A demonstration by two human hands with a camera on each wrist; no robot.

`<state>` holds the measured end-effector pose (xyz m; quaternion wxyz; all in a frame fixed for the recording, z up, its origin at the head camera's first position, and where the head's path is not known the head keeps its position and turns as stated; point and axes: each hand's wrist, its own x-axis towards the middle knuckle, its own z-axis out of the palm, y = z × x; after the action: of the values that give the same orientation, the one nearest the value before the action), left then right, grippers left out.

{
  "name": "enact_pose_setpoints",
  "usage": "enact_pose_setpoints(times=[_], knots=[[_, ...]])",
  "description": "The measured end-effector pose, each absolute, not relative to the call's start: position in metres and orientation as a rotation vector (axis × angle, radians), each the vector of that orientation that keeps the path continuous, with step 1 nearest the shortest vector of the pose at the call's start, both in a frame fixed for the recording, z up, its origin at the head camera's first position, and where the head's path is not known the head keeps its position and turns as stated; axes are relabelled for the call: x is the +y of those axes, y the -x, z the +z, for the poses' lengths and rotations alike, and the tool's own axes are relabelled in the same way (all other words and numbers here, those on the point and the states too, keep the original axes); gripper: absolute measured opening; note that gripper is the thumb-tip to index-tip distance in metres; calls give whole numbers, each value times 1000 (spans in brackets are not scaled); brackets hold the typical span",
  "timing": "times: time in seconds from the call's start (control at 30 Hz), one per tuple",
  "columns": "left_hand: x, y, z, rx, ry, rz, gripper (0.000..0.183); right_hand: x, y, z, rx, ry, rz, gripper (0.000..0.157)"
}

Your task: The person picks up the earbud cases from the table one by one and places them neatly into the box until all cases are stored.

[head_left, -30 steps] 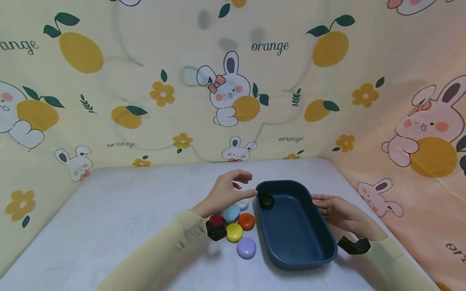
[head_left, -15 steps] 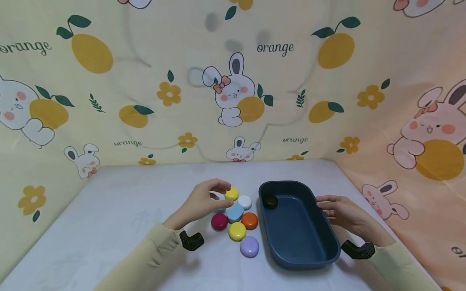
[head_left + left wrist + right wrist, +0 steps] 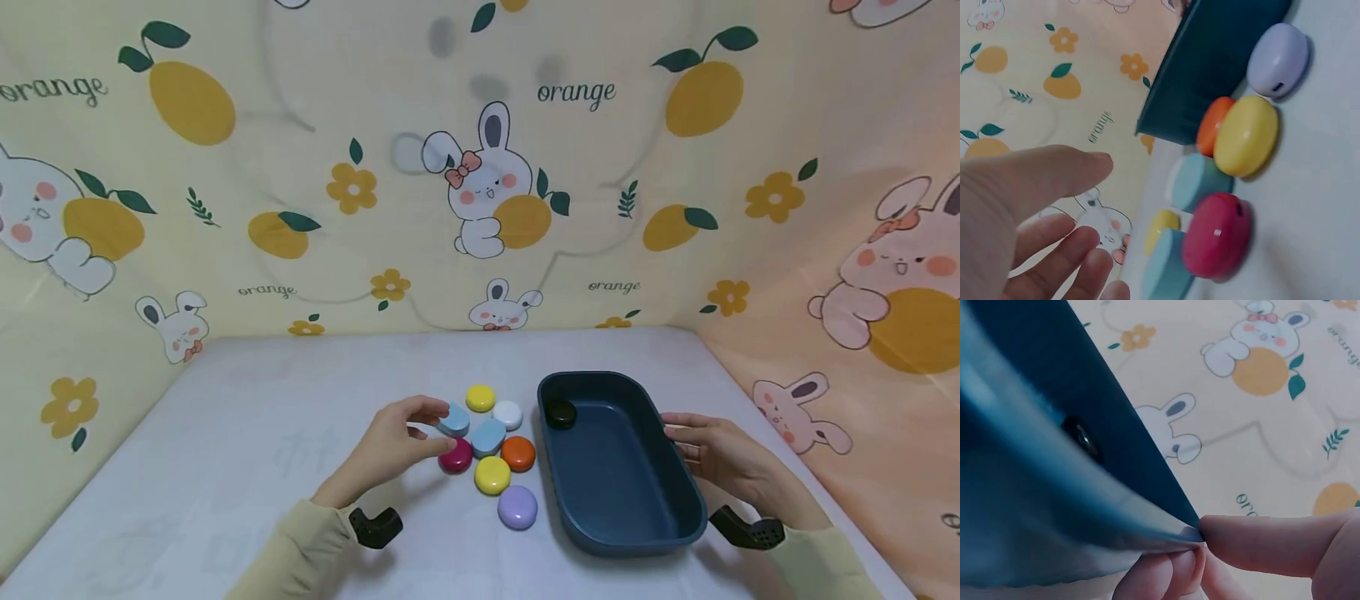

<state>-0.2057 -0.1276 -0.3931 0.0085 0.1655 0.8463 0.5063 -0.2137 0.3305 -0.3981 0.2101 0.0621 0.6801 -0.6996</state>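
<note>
Step in hand, by judgement: picking one disc from the loose cluster at lower centre of the head view. Nearest to the left hand (image 3: pixel 381 452): outer light-blue disc (image 3: pixel 454 420), lying on the white tabletop (image 3: pixel 247 442) at the cluster's left edge. Left grip: thumb and fingers apart, nothing clamped between; gap also plain in the left wrist view. Fingertip contact with that disc: cannot tell.

Also at lower centre: dark-red disc (image 3: pixel 459 457) just below, partly behind the thumb tip; inner light-blue disc (image 3: pixel 488 437); white disc (image 3: pixel 508 415); orange disc (image 3: pixel 518 454); rear yellow disc (image 3: pixel 480 397); front yellow disc (image 3: pixel 492 475); lavender disc (image 3: pixel 517 507), lowest in the frame.

Right of centre: dark-blue tray (image 3: pixel 622 483), with black disc (image 3: pixel 560 414) inside at its upper-left corner. Against the tray's right outer side, near the rim: right hand (image 3: pixel 731 460), fingers extended, no pinch across the wall visible. Probably steadying, not lifting.

Next move, as judged: calls for bringing thumb and fingers onto opposite edges of the outer light-blue disc, then closing evenly. Smooth surface, so likely to slip under an off-centre pinch. Best to keep thumb clear of the dark-red disc.
</note>
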Motion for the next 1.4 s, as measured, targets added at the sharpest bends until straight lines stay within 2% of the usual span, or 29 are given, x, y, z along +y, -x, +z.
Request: enact_pose_setpoints(times=[0.1, 0.2, 0.6, 0.77, 0.83, 0.93, 1.03, 1.4], knots=[[-125, 205, -401, 2637, -520, 1586, 42, 333, 212, -397, 1892, -175, -1946, 60], [-122, 204, -408, 2641, -503, 1577, 44, 336, 210, -396, 1888, -181, -1957, 60], [-125, 203, -426, 2575, -376, 1739, 55, 333, 212, -398, 1793, -149, -2012, 34], [-127, 201, -431, 2555, -433, 1811, 53, 337, 211, -400, 1781, -103, -2008, 47], [-126, 199, -433, 2544, -449, 1842, 52, 339, 210, -400, 1771, -98, -2014, 44], [-126, 198, -435, 2545, -437, 1871, 51, 342, 210, -399, 1742, -104, -2021, 28], [-126, 197, -438, 2580, -398, 1877, 51, 343, 210, -399, 1722, -110, -2022, 18], [-130, 196, -442, 2607, -319, 1873, 50, 342, 207, -403, 1680, -88, -2049, 19]])
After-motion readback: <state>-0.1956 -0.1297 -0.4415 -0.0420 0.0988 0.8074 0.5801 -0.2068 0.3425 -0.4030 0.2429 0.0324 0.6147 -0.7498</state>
